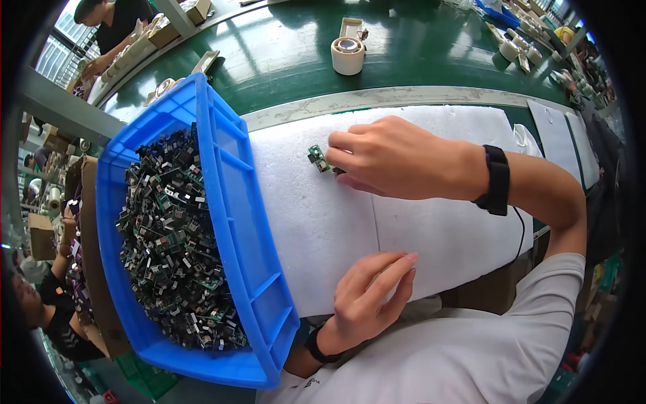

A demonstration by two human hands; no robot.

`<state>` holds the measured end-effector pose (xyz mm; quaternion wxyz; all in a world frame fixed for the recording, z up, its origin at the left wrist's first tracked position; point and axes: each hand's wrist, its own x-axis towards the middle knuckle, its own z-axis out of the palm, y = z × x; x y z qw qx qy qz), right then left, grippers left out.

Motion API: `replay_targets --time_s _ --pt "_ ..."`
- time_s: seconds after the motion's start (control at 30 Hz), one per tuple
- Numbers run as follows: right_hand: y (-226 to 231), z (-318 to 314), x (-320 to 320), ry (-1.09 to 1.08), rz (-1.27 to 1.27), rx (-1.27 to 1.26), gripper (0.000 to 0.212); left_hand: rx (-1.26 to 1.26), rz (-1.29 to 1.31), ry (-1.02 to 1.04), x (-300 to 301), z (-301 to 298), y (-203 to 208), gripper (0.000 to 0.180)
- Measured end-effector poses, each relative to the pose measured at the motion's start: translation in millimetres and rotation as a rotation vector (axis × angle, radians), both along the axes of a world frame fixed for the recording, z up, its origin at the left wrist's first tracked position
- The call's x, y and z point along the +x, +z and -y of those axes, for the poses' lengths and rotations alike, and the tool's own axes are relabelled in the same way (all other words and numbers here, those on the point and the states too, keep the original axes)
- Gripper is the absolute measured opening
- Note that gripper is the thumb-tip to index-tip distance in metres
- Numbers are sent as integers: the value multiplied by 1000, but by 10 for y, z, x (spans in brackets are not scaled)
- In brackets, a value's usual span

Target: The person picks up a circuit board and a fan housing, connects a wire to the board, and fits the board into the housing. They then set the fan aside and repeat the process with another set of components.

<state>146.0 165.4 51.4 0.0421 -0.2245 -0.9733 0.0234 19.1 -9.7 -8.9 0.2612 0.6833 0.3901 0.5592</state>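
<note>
A small green circuit board [317, 159] shows at the fingertips of my right hand [393, 158], above the far part of a white foam sheet [316, 249]. That hand is closed in a pinch; a dark bit shows between finger and thumb, mostly hidden. My left hand [370, 299] is near the foam's front edge, its fingers stretched forward and holding nothing. On the left stands a blue plastic bin [245, 222] with a deep heap of small circuit boards [178, 249], dark and green, with metal connectors.
Beyond the foam runs a green work surface [282, 67] bearing a round white device [347, 57]. A crumpled clear plastic bag [526, 140] and a dark cable [521, 232] are at the right. Other people work at far left, away from my hands.
</note>
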Motion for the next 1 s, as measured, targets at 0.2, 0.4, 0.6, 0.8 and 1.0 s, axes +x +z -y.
replay_targets --time_s 0.2,0.4,0.6,0.8,1.0 --pt "488 294 208 53 127 -304 14 -57 37 -15 -80 30 -7 36" --pt "703 -14 527 -137 131 -679 16 -64 -223 215 4 -49 132 36" --pt "237 -1296 2113 -747 62 -143 30 -40 -472 157 25 -50 -31 36" --pt "-52 -1699 3682 -1315 154 70 48 -41 -347 100 6 24 -32 39" --pt "-307 -1834 3815 -1698 0 -107 70 -73 -282 81 45 52 -52 38"
